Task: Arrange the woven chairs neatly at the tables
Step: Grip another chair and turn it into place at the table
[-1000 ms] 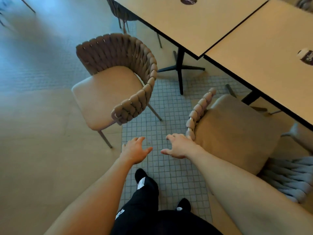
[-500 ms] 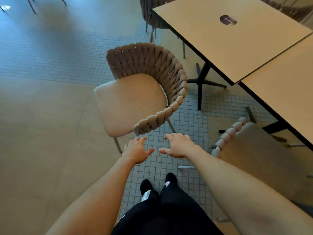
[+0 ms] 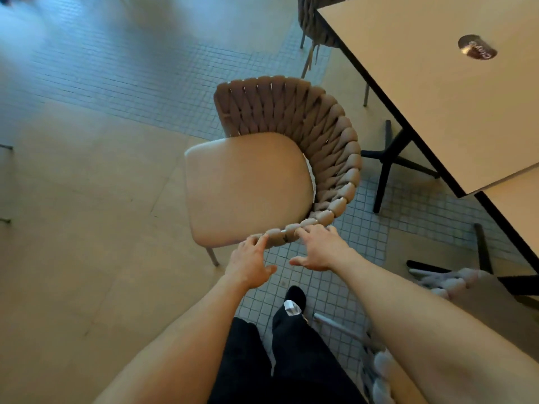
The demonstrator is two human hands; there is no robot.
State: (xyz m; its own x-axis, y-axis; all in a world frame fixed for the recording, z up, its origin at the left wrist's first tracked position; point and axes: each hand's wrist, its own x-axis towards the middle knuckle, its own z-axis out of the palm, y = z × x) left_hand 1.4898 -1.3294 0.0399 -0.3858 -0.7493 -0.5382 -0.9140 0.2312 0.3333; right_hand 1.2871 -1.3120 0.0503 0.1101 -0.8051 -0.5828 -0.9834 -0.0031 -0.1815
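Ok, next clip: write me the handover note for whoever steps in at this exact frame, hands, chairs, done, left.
Left hand: open, fingertips touching the near end of the brown woven chair backrest; no grip closed.
Right hand: open, fingers resting on the same backrest rim a little further along.
That chair stands out on the floor, angled, its back toward the table and its seat facing away.
A grey woven chair sits low on the right by the adjoining table, mostly out of frame.
Done: nothing visibly settled for the brown chair.
Left: take hold, turn it to face the table, tuck it in.
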